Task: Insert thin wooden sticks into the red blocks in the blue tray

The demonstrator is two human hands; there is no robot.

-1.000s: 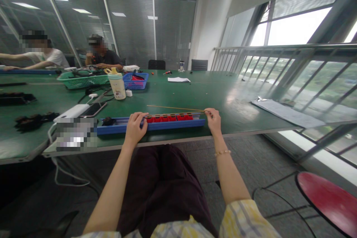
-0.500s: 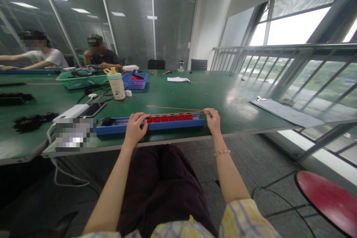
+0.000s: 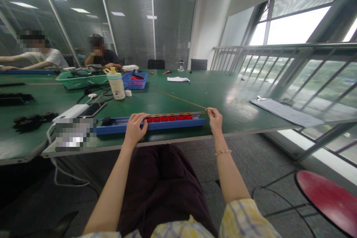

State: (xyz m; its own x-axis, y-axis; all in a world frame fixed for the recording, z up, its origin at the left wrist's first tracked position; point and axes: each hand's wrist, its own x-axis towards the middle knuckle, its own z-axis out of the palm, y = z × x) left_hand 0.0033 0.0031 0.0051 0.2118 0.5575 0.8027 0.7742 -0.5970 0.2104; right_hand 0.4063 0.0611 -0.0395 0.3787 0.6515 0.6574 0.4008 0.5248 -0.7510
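A long blue channel-shaped rail (image 3: 175, 124) lies along the front edge of the table, with several red blocks (image 3: 170, 117) in a row inside it and a black piece (image 3: 107, 121) at its left end. My left hand (image 3: 136, 128) is closed around the rail near its middle, thumb on the near wall and fingers over the top. Just past the rail's right end, my right hand (image 3: 214, 119) pinches a thin yellowish strip (image 3: 181, 99). One length of strip slants up and left from these fingertips; another runs along the rail toward my left hand. Whether they are one piece, I cannot tell.
To the left lie a white power bank (image 3: 71, 113), a phone (image 3: 94, 109) and black parts (image 3: 33, 121). Behind stand a cup (image 3: 116, 86), a green basket (image 3: 80, 81) and a blue basket (image 3: 135, 81). A clipboard (image 3: 287, 112) is at right. Two people sit across.
The strip's free length has swung up and away from the rail, now slanting more steeply. My right hand has shifted slightly right; my left hand and the rail stay put.
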